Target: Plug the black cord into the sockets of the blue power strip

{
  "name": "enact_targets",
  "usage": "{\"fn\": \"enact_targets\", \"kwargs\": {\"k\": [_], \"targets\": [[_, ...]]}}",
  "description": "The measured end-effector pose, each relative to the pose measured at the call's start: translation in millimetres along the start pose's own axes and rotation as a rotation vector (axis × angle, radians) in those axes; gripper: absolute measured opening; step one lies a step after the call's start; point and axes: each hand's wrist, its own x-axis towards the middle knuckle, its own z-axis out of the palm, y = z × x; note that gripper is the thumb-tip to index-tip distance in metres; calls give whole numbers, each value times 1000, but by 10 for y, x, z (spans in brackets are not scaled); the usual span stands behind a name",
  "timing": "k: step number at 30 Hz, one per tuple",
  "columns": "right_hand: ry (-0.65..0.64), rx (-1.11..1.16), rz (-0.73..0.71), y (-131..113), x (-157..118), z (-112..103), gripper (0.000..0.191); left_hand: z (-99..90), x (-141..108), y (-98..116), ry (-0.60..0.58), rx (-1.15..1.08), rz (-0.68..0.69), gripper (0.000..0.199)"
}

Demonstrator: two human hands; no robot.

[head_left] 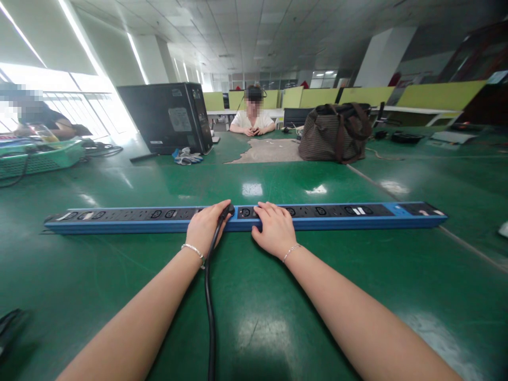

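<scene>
A long blue power strip (337,223) with a black socket face lies crosswise on the green tabletop. My left hand (203,226) is closed around a black plug (229,209) at the strip's middle, left of a blue divider. I cannot tell how deep the plug sits in its socket. From it a thick black cable (210,312) runs down past my left wrist to the bottom edge. Just right of the divider, my right hand (275,227) grips the strip, fingers over the sockets and thumb against the front side, covering some outlets.
Behind the strip stand a black computer case (166,119), a pair of gloves (186,156) and a brown bag (333,132). A green basket (43,159) holds cables at left. One person (254,114) sits across the table; another person (43,116) is far left.
</scene>
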Motion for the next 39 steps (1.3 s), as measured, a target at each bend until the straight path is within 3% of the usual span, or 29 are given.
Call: {"fn": "enact_targets", "kwargs": {"k": [4, 13, 19, 24, 32, 39], "targets": [[-18, -6, -3, 0, 2, -15, 47, -3, -29, -11, -18, 60, 77, 39], [-48, 6, -45, -20, -16, -70, 49, -82, -81, 24, -56, 91, 50, 42], [-44, 130, -229, -272, 15, -62, 51, -86, -79, -14, -122, 81, 41, 46], [-26, 128, -204, -468, 112, 9, 50, -73, -60, -24, -175, 56, -19, 45], [-13, 92, -187, -538, 255, 137, 44, 56, -85, -103, -120, 37, -35, 61], [26, 51, -231, -533, 311, 154, 36, 103, -99, -138, -82, 114, 38, 51]]}}
